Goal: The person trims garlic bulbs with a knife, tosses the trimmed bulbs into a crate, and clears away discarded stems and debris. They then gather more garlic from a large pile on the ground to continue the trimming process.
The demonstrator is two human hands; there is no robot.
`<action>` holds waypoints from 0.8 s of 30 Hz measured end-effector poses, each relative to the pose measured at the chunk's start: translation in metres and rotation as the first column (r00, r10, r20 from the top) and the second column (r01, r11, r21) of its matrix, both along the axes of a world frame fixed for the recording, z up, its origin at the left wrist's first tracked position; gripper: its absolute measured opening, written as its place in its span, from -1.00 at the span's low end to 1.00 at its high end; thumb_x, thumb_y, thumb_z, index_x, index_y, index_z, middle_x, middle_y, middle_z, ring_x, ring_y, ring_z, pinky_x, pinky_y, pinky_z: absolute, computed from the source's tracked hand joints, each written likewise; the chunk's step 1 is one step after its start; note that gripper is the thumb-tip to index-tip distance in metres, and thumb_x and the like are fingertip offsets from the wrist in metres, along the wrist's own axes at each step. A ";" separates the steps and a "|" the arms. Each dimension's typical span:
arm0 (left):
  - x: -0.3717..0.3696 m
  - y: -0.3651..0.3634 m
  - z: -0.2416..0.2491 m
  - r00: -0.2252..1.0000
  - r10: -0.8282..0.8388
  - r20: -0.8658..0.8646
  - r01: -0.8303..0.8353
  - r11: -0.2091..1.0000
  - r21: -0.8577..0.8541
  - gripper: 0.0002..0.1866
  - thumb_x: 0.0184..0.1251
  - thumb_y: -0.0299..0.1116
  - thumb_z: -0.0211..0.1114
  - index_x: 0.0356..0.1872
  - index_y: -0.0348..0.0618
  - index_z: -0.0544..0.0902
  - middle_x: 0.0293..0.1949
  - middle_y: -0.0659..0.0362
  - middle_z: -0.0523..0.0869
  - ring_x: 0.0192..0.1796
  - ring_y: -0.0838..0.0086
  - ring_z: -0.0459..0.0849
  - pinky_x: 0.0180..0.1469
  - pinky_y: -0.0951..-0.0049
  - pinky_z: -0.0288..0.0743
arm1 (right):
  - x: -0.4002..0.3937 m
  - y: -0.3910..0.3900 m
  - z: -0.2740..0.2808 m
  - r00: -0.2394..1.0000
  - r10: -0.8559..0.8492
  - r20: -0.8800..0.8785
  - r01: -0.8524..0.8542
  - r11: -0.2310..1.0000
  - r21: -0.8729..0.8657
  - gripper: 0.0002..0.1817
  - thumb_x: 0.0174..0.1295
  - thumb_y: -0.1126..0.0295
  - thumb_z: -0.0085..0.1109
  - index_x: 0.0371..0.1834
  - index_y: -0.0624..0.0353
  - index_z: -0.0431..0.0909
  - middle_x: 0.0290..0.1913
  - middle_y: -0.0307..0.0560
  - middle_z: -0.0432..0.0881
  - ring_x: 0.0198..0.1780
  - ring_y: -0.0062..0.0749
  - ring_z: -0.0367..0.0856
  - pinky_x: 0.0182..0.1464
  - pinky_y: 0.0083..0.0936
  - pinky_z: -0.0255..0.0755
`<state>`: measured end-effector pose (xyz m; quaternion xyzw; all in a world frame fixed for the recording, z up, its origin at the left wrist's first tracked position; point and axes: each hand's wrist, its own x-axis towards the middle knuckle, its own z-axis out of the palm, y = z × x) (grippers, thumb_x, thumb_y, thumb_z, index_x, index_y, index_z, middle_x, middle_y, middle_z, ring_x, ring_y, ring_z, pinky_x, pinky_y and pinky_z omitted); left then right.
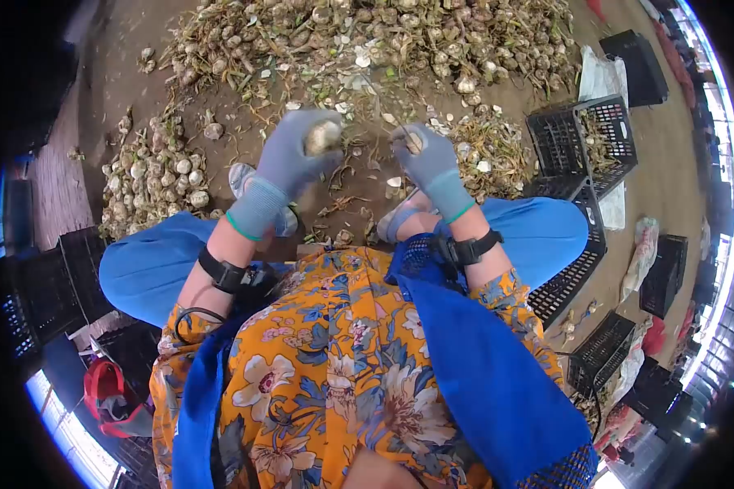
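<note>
Two forearms [218, 265], each banded by a black strap [223, 272], angle inward and forward between spread knees in blue trousers [151, 265], toward a broad heap of garlic [432, 37] on the earthen floor. A lower pile of bulbs [151, 175] sits to the left, and a spread of garlic and stalks [493, 151] lies to the right, near a black plastic crate [548, 138].

Both hands, in gray-blue knit gloves with teal cuffs, hang nearly level above scattered peelings, close together but apart. The left hand [298, 151] is wrapped around a single garlic bulb [324, 137], which bulges out on the side facing the right hand [429, 155]. That hand is clenched, fingers curled about a small tan object [414, 143] too blurred to identify.

Rounded and off-white, with brownish patches, the bulb in the left hand shows slightly blurred, its lower side covered by the glove.
</note>
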<state>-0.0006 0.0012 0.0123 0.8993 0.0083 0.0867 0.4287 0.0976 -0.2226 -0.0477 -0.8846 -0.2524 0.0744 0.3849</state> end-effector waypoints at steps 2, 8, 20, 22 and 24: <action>-0.002 0.008 -0.011 0.985 0.085 -0.148 -0.145 0.873 -0.466 -0.63 0.04 -0.44 0.44 -0.10 -0.15 0.55 -0.14 0.14 0.66 -0.15 0.38 0.64 -0.07 0.34 0.54 | -0.008 0.003 0.008 0.997 0.010 -0.080 -0.009 1.000 0.015 -0.77 0.11 0.22 0.26 -0.17 -0.06 0.62 -0.34 -0.07 0.68 -0.33 -0.16 0.66 -0.27 -0.36 0.53; -0.014 -0.009 -0.018 0.938 -0.099 -0.331 -0.298 0.253 -0.920 -0.74 0.23 -0.53 0.29 -0.06 -0.18 0.53 -0.15 0.17 0.67 -0.20 0.53 0.65 -0.12 0.48 0.57 | -0.037 0.033 0.051 0.619 0.227 -0.752 0.256 0.847 0.466 -0.75 0.20 0.23 0.28 -0.10 0.07 0.64 -0.45 -0.27 0.63 -0.50 -0.55 0.58 -0.42 -0.54 0.47; -0.019 -0.002 -0.021 0.939 -0.061 -0.340 -0.162 0.793 -0.588 -0.74 0.34 -0.24 0.21 -0.24 -0.29 0.62 -0.35 0.21 0.67 -0.27 0.60 0.60 -0.18 0.49 0.46 | -0.023 0.018 0.038 0.975 0.178 0.133 -0.156 0.974 -0.161 -0.64 0.11 0.17 0.29 -0.02 -0.04 0.56 -0.23 0.04 0.68 -0.19 0.00 0.66 -0.15 -0.22 0.54; -0.022 -0.013 0.000 0.926 -0.077 -0.370 -0.153 0.819 -0.553 -0.77 0.39 -0.30 0.18 -0.23 -0.30 0.62 -0.37 0.22 0.64 -0.31 0.61 0.53 -0.21 0.53 0.43 | -0.030 0.018 0.047 0.973 0.224 0.061 -0.207 0.955 -0.213 -0.70 0.17 0.16 0.25 -0.07 -0.05 0.58 -0.22 -0.03 0.69 -0.22 -0.04 0.67 -0.21 -0.26 0.54; -0.022 -0.019 0.006 0.926 -0.088 -0.367 -0.144 0.816 -0.560 -0.78 0.41 -0.32 0.17 -0.22 -0.31 0.63 -0.37 0.23 0.64 -0.32 0.61 0.52 -0.21 0.55 0.42 | -0.031 0.022 0.053 0.974 0.225 0.023 -0.215 0.954 -0.208 -0.72 0.18 0.14 0.24 -0.08 -0.06 0.58 -0.25 -0.03 0.69 -0.23 -0.03 0.66 -0.22 -0.26 0.54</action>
